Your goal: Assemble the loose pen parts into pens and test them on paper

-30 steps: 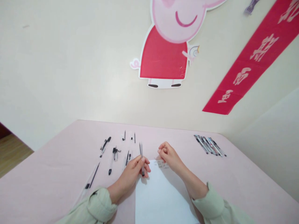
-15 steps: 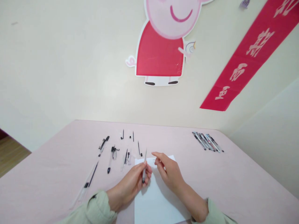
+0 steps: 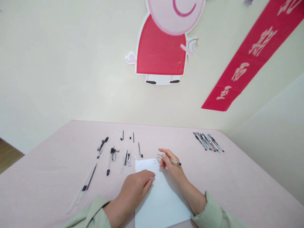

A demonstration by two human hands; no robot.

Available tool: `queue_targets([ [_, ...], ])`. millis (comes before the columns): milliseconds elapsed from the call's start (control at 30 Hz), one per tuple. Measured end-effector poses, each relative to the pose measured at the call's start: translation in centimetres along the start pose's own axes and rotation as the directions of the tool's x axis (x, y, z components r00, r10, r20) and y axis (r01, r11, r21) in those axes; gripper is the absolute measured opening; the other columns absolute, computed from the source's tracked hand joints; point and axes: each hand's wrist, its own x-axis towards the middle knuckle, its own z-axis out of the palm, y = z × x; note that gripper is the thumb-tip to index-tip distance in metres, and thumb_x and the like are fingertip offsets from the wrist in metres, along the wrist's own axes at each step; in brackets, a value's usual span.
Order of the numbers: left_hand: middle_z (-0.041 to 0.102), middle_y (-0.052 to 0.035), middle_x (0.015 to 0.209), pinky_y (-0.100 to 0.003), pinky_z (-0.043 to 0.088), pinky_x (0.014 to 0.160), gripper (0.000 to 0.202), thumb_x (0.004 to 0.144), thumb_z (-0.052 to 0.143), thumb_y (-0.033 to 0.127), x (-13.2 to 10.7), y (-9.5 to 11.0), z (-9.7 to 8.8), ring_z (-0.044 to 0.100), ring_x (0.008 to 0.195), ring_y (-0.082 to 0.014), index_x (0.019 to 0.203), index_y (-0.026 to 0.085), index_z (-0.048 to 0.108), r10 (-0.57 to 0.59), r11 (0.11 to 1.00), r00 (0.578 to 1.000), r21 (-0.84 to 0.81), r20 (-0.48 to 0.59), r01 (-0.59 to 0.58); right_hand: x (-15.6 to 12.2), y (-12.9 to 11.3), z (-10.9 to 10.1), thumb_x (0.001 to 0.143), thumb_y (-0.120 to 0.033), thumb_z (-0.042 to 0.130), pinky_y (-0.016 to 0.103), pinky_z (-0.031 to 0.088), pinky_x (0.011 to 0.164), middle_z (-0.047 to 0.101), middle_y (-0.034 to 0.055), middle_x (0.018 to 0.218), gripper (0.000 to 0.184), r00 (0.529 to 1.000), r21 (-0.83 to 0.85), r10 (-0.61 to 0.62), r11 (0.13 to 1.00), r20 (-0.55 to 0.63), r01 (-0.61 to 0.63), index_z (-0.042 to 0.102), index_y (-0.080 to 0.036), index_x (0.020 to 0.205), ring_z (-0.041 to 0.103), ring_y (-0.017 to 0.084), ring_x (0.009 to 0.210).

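Paper (image 3: pixel 163 202) at bottom centre, left hand (image 3: pixel 135 188) over its left edge, fingers half curled, cannot tell if holding something, right hand (image 3: pixel 175 172) right of centre, pinching a pen (image 3: pixel 175 162), pen parts (image 3: pixel 108 172) lower left, more pens (image 3: pixel 209 142) farther right.

We see 2 bare forearms (image 3: pixel 193 194) slanting inward from loose, pale green fabric sleeves (image 3: pixel 211 210). Our bare left hand (image 3: pixel 135 188) is low, its back upward, fingers bent, thumb alongside, underside hidden. Our bare right hand (image 3: pixel 173 166) sits farther forward, thumb and fingers pinched together, 1 finger reaching out straighter.
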Motion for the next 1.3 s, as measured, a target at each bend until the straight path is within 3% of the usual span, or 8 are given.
queue_targets([
  [133,0.071,-0.0071,0.098,-0.030,0.045,0.074,0.029,0.092,0.040,0.028,0.2,0.1,-0.1,0.066,0.087,-0.0251,0.106,0.025,0.065,-0.042,0.970,0.996,0.242,0.075,0.023,0.4,0.7,0.2,0.089,-0.047,0.046,0.029,0.045,0.062,0.064,0.0030,0.078,0.035,1.000,0.133,0.030,0.991,-0.006,-0.029,0.057,-0.019,0.107,0.056,0.014,0.061],
  [267,0.072,-0.0078,0.096,-0.030,0.046,0.072,0.029,0.092,0.041,0.028,0.3,0.4,-0.2,0.067,0.088,-0.0254,0.112,0.025,0.062,-0.058,0.944,0.991,0.329,0.122,0.015,0.5,0.7,0.4,0.087,-0.049,0.049,0.026,0.039,0.054,0.051,-0.0030,0.056,0.032,0.999,0.087,0.019,0.996,-0.040,-0.015,0.060,-0.019,0.080,0.048,0.013,0.052],
  [367,0.072,-0.0077,0.098,-0.031,0.047,0.073,0.029,0.092,0.042,0.028,0.3,0.4,-0.2,0.067,0.088,-0.0254,0.114,0.025,0.061,-0.055,0.940,0.991,0.342,0.123,0.009,0.2,0.4,0.4,0.087,-0.042,0.049,0.024,0.032,0.048,0.041,-0.0069,0.047,0.027,0.998,0.052,0.038,0.998,-0.047,-0.036,0.060,-0.019,0.081,0.039,0.011,0.044],
  [467,0.072,-0.0081,0.100,-0.031,0.047,0.074,0.030,0.091,0.043,0.027,0.3,0.1,0.0,0.067,0.089,-0.0260,0.117,0.025,0.059,-0.052,0.939,0.991,0.343,0.123,0.006,-0.7,0.3,0.4,0.083,-0.034,0.050,0.025,0.037,0.052,0.057,-0.0031,0.060,0.019,0.997,0.051,0.075,0.996,-0.036,-0.073,0.058,-0.020,0.094,0.047,0.012,0.050],
  [533,0.072,-0.0081,0.102,-0.031,0.047,0.075,0.030,0.092,0.043,0.028,0.4,0.0,0.0,0.067,0.090,-0.0259,0.117,0.025,0.059,-0.048,0.943,0.991,0.334,0.122,0.005,-1.3,0.3,0.3,0.081,-0.030,0.053,0.026,0.040,0.056,0.063,-0.0003,0.070,0.014,0.998,0.012,0.067,0.998,-0.019,-0.067,0.057,-0.020,0.090,0.051,0.013,0.057],
  [667,0.072,-0.0075,0.104,-0.031,0.046,0.074,0.029,0.092,0.042,0.030,0.4,-0.1,0.1,0.067,0.091,-0.0260,0.115,0.026,0.060,-0.044,0.947,0.991,0.321,0.124,0.002,-1.8,0.7,0.4,0.083,-0.030,0.052,0.026,0.039,0.059,0.055,-0.0029,0.063,0.011,1.000,-0.096,0.009,0.995,-0.016,-0.011,0.053,-0.021,0.078,0.051,0.014,0.060],
  [833,0.072,-0.0078,0.104,-0.033,0.046,0.075,0.030,0.093,0.041,0.030,0.3,0.1,0.0,0.067,0.093,-0.0272,0.116,0.026,0.060,-0.051,0.954,0.991,0.299,0.120,0.013,-1.5,1.0,0.8,0.083,-0.029,0.052,0.026,0.038,0.061,0.052,-0.0043,0.065,0.008,0.999,-0.200,-0.035,0.979,-0.031,0.028,0.048,-0.023,0.079,0.050,0.015,0.062],
  [1300,0.073,-0.0079,0.104,-0.033,0.047,0.074,0.030,0.093,0.041,0.029,0.4,0.4,-0.2,0.068,0.093,-0.0273,0.114,0.025,0.062,-0.054,0.950,0.991,0.311,0.122,0.014,-1.6,0.5,1.0,0.082,-0.026,0.048,0.026,0.035,0.059,0.047,-0.0053,0.064,0.008,0.999,-0.294,-0.043,0.955,0.003,0.042,0.045,-0.023,0.075,0.047,0.014,0.060],
])
